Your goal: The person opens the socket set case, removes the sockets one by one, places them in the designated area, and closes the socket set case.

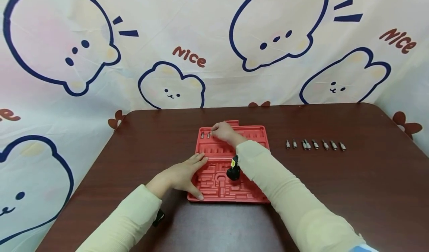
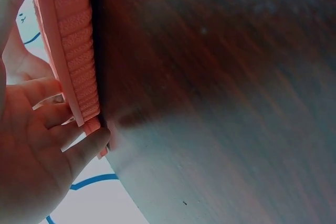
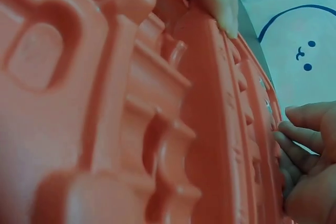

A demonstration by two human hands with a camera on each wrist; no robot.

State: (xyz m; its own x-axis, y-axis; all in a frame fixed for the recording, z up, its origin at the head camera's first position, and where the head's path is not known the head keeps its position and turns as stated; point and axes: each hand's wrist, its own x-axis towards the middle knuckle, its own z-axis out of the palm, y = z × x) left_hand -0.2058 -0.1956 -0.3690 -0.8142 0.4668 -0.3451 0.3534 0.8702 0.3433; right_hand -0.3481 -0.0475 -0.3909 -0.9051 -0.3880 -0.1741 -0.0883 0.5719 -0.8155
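A red molded plastic case [image 1: 221, 197] lies opened flat on the table, its recesses also filling the right wrist view. Two small silver socket bits [image 1: 205, 135] stand in the upper left row of its far half. At that row, just right of them, my right hand [image 1: 223, 131] pinches a small socket bit that its fingers almost wholly cover. My left hand [image 1: 184, 173] rests on the case's left edge with fingers spread, thumb near the front corner. In the left wrist view, its fingers lie along the case's side wall [image 2: 79, 66].
Several more silver socket bits [image 1: 315, 144] stand or lie in a loose row on the dark brown table [image 1: 335, 185], right of the case. Behind the table hangs a white cloth [image 1: 221, 84] with cartoon outlines.
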